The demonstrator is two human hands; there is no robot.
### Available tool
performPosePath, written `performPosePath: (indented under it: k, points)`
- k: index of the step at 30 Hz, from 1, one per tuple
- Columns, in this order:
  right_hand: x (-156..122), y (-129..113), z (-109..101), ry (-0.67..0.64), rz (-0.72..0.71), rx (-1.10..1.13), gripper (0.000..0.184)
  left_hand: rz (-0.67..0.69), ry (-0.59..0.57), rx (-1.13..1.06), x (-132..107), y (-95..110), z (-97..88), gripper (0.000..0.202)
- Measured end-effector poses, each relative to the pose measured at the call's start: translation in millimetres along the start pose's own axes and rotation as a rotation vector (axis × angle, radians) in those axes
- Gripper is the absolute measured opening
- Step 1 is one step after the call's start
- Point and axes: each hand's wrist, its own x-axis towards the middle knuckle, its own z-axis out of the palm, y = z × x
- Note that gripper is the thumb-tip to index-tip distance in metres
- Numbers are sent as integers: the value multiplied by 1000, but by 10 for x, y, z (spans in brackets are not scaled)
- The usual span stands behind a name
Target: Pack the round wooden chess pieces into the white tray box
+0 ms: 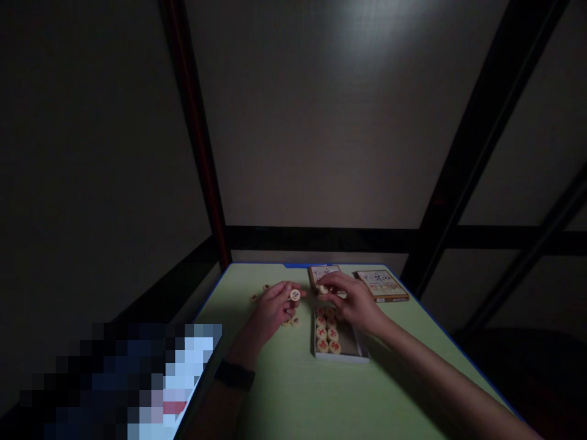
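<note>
My left hand (274,307) pinches a round Chinese chess piece (295,295) with a dark character facing me. Over the far end of an open white box (342,358), my right hand (351,299) grips another pale chess piece (323,289) between thumb and fingers. Inside the box, chess pieces with red characters (332,334) stand in two columns along the left side. Several dark-marked pieces (295,321) lie on the table under and behind my left hand, which partly covers them.
A printed box lid (380,285) lies at the back right of the green table (279,391). Another printed box (324,272) sits behind my right hand. A blurred-out bright patch (192,360) borders the table's left edge. Dark-framed panels (316,153) rise behind.
</note>
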Motion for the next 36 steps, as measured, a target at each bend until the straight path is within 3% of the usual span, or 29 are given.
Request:
performPosePath:
  k: [5, 13, 22, 36]
  points:
    - [-349, 88, -350, -134, 172, -159, 18, -7, -15, 49, -20, -13, 34, 34]
    - [-519, 60, -127, -445, 292, -552, 17, -14, -68, 98, -45, -83, 76, 44]
    - [-522, 94, -18, -431, 384, -624, 28, -20, -70, 91, -89, -80, 131, 46]
    - [-497, 91, -40, -431, 376, -618, 17, -40, -136, 81, -65, -158, 162, 43]
